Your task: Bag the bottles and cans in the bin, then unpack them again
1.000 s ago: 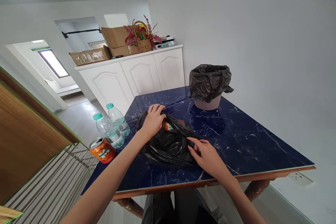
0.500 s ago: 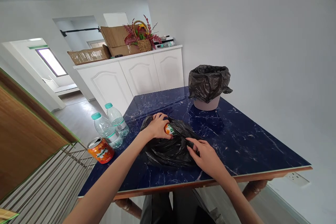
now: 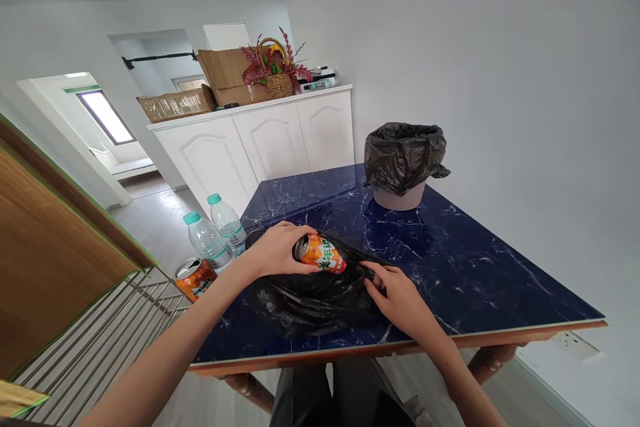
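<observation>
My left hand (image 3: 281, 251) grips an orange soda can (image 3: 323, 254) that lies on its side, its opened top turned toward my palm. The can rests over a crumpled black plastic bag (image 3: 310, 303) on the blue marbled table. My right hand (image 3: 393, 295) pinches the bag's gathered edge just right of the can. Left of my left forearm stands a second orange can (image 3: 194, 278), upright and opened, partly covered by the arm. Behind it are two clear bottles with teal caps, a nearer bottle (image 3: 206, 240) and a farther bottle (image 3: 226, 221).
A small bin (image 3: 400, 197) lined with a black bag stands at the table's back right, near the wall. Beyond the table is a white cabinet (image 3: 270, 140) bearing cardboard boxes (image 3: 183, 103) and a flower basket (image 3: 279, 85). A metal rack (image 3: 110, 340) stands at the left.
More of the orange can now shows, clear of the bag's folds, with its top visible. My left hand has shifted left and the bag spreads wider. My right hand still pinches the bag.
</observation>
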Action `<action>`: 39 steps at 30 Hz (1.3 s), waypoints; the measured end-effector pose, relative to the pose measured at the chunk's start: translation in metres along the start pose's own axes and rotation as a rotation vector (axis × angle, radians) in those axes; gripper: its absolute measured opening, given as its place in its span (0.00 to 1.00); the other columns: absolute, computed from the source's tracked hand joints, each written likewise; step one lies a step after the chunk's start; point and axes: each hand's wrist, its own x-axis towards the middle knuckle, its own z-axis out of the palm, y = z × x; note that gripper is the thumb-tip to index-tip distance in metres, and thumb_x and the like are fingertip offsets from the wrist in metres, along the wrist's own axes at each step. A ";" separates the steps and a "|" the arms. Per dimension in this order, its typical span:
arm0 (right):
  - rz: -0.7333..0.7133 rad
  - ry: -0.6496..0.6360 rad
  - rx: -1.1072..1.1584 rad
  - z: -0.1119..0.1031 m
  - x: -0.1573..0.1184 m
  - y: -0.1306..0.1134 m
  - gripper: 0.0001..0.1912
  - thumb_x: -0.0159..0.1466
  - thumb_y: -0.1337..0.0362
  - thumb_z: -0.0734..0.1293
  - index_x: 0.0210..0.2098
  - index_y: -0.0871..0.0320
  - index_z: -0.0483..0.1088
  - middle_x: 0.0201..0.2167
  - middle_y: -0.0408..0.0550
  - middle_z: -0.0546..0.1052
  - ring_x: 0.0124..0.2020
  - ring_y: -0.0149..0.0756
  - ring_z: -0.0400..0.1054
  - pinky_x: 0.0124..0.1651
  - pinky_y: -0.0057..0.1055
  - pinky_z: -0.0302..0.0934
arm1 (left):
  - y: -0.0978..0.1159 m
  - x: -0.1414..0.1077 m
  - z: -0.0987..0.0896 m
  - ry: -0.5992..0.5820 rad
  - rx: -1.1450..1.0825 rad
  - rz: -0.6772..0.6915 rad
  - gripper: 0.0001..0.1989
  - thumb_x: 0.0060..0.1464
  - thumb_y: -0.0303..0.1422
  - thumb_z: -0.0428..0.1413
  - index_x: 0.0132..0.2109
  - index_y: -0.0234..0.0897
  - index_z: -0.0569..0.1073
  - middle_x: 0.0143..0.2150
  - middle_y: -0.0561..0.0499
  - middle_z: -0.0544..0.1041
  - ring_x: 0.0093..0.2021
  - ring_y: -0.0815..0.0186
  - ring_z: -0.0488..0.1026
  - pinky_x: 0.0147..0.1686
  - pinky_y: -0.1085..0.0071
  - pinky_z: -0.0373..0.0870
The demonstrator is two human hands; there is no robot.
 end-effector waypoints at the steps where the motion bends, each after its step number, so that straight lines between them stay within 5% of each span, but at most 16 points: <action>1: -0.001 0.008 0.000 0.001 0.000 0.000 0.20 0.75 0.59 0.59 0.61 0.56 0.74 0.28 0.44 0.77 0.39 0.45 0.77 0.55 0.44 0.69 | 0.001 -0.004 -0.002 0.007 -0.026 0.009 0.35 0.53 0.54 0.68 0.62 0.41 0.75 0.57 0.45 0.83 0.56 0.49 0.80 0.59 0.59 0.71; 9: -0.004 0.022 -0.014 0.005 -0.001 0.005 0.20 0.75 0.59 0.59 0.60 0.57 0.74 0.27 0.44 0.76 0.38 0.45 0.77 0.58 0.46 0.68 | 0.016 -0.030 -0.033 0.110 -0.406 0.003 0.31 0.52 0.50 0.70 0.59 0.42 0.78 0.57 0.46 0.83 0.55 0.53 0.81 0.58 0.58 0.76; 14: 0.018 0.017 -0.024 0.004 -0.002 0.005 0.20 0.76 0.57 0.58 0.60 0.56 0.74 0.27 0.44 0.76 0.38 0.46 0.78 0.59 0.47 0.68 | 0.027 -0.065 -0.065 0.279 -0.595 -0.167 0.33 0.52 0.47 0.70 0.62 0.43 0.74 0.57 0.46 0.83 0.51 0.55 0.82 0.53 0.58 0.81; 22: 0.029 -0.019 -0.035 0.001 -0.004 0.006 0.21 0.77 0.53 0.58 0.60 0.55 0.73 0.28 0.47 0.77 0.42 0.49 0.78 0.49 0.44 0.71 | 0.020 -0.175 -0.088 0.465 -0.256 -0.528 0.29 0.54 0.53 0.65 0.59 0.50 0.72 0.54 0.53 0.84 0.46 0.57 0.82 0.47 0.65 0.80; 27: 0.067 -0.017 -0.046 0.006 -0.007 0.011 0.22 0.76 0.51 0.59 0.61 0.53 0.73 0.30 0.49 0.78 0.46 0.52 0.77 0.48 0.44 0.71 | 0.011 -0.227 -0.076 0.241 0.178 -0.847 0.30 0.59 0.62 0.52 0.56 0.47 0.72 0.34 0.57 0.85 0.28 0.56 0.80 0.34 0.65 0.70; 30: 0.056 -0.009 -0.048 0.007 -0.007 0.012 0.21 0.76 0.51 0.59 0.60 0.53 0.74 0.28 0.47 0.77 0.42 0.50 0.78 0.49 0.45 0.71 | 0.002 -0.238 -0.064 0.013 0.361 -0.974 0.36 0.57 0.66 0.47 0.60 0.47 0.71 0.24 0.56 0.80 0.34 0.46 0.83 0.33 0.65 0.66; 32: 0.050 -0.010 -0.043 0.008 -0.007 0.012 0.21 0.76 0.51 0.58 0.59 0.53 0.74 0.28 0.46 0.76 0.40 0.49 0.77 0.51 0.46 0.71 | -0.004 -0.238 -0.055 -0.074 0.423 -1.017 0.40 0.59 0.66 0.45 0.65 0.45 0.66 0.25 0.54 0.80 0.37 0.42 0.84 0.32 0.65 0.64; 39: 0.058 -0.016 -0.056 0.009 -0.009 0.012 0.22 0.76 0.51 0.58 0.60 0.53 0.74 0.29 0.47 0.77 0.43 0.51 0.77 0.52 0.47 0.71 | -0.021 -0.231 -0.038 -0.100 0.424 -1.027 0.41 0.64 0.64 0.44 0.69 0.38 0.56 0.37 0.47 0.86 0.43 0.41 0.85 0.31 0.67 0.62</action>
